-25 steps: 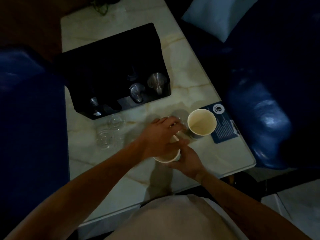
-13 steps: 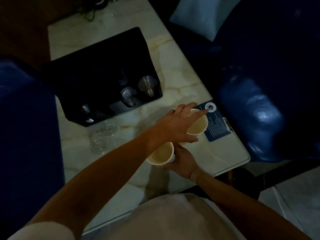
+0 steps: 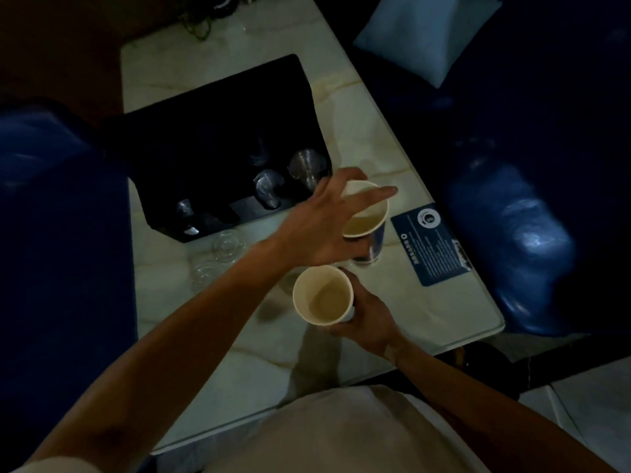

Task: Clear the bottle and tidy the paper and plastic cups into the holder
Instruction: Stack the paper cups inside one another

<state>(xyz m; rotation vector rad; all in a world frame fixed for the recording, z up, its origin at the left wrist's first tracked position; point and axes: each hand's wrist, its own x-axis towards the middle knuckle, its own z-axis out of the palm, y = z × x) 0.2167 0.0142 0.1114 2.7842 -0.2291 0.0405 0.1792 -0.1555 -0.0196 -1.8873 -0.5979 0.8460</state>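
My left hand [image 3: 317, 230] grips the rim of a dark-walled paper cup [image 3: 367, 216] from above, held tilted just off the black holder's near right corner. My right hand [image 3: 370, 315] holds a second white paper cup [image 3: 322, 297] by its side, upright above the marble table [image 3: 392, 158]. The black cup holder [image 3: 211, 131] lies across the table, with clear plastic cups [image 3: 307, 167] in its right slots. Loose clear plastic cups [image 3: 225, 245] sit on the table in front of the holder. I see no bottle.
A blue printed card [image 3: 432, 245] lies near the table's right edge. Dark blue seats [image 3: 512, 240] flank the table on both sides, and a pale cushion [image 3: 426, 32] rests at the top right. Tangled cables [image 3: 198, 22] lie at the far end.
My left hand left the near cup, reached over to the far paper cup, took it by the rim and brought it up toward the holder. My right hand kept its cup.
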